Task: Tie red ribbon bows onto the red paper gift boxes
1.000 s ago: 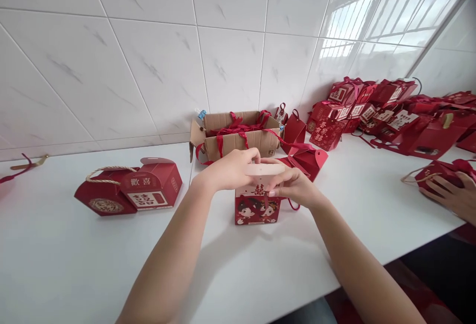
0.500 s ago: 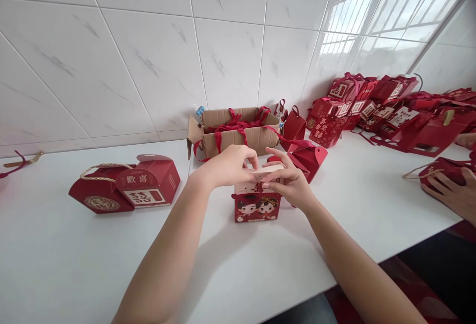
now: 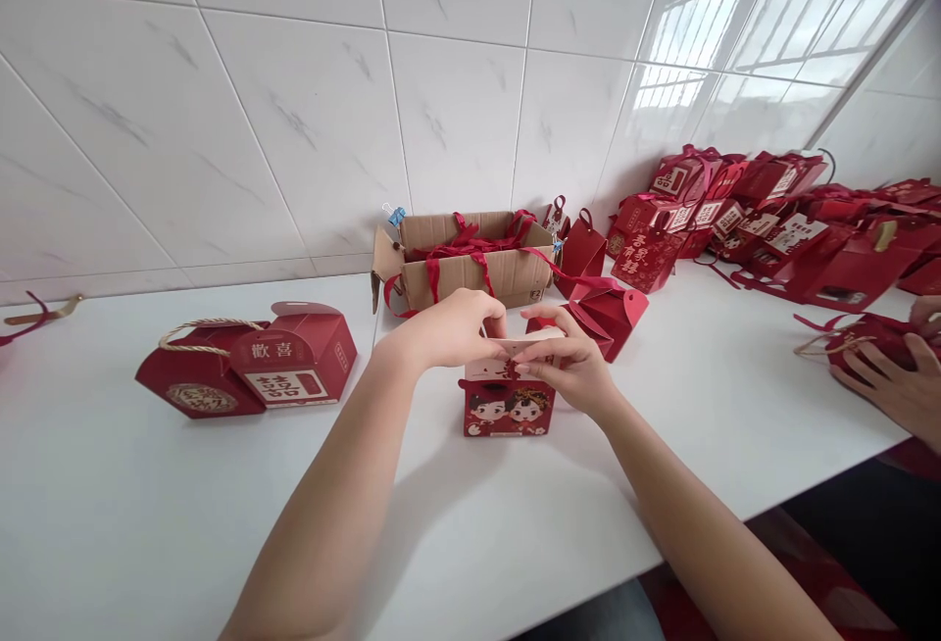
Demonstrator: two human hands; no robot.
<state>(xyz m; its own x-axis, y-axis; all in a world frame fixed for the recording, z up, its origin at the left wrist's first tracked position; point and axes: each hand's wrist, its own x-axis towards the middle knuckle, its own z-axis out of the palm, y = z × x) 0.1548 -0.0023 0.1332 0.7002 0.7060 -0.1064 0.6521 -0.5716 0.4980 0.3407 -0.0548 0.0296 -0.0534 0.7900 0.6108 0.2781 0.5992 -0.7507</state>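
A small red box [image 3: 509, 411] with two cartoon faces stands upright on the white table. Both hands are at its pale top flaps. My left hand [image 3: 465, 329] comes from the left, its fingers bent down and closed on the top flap. From the right, my right hand [image 3: 569, 359] pinches the front of the same flap between thumb and fingers. The far side of the top is partly hidden by the fingers. Just behind my right hand lies another red box [image 3: 621, 313] with a ribbon.
A cardboard box [image 3: 477, 278] of red ribbons stands at the wall. Two red boxes [image 3: 294, 357] sit on the left. Many red boxes [image 3: 706, 210] are piled back right. Another person's hands [image 3: 901, 381] hold a red box at right.
My hands stay at the flap with small finger shifts; my right index finger has come down a little. At the right edge, the other person's second hand has moved nearer their box.
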